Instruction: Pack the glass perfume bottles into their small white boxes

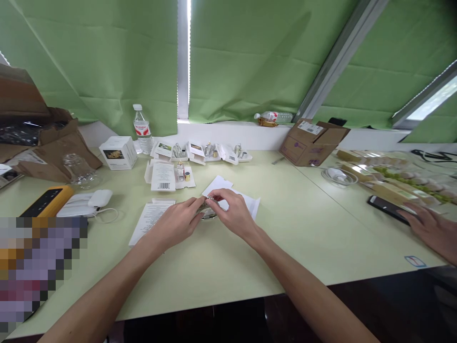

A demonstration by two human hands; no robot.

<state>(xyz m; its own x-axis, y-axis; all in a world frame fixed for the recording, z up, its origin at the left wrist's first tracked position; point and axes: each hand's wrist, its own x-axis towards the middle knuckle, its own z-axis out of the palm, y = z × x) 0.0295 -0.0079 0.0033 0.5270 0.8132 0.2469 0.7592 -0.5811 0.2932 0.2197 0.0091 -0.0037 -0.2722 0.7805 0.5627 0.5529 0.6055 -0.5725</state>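
Small clear glass bottle with silvery collar [208,213] held low over pale green tabletop [285,238], centre, between both hands. Left hand [176,223] clasped on its left side. Right hand [235,215] equally near, fingers [214,196] pinched on collar from right. Bottle's long axis cannot be told. White folded card [250,204] seen just behind.
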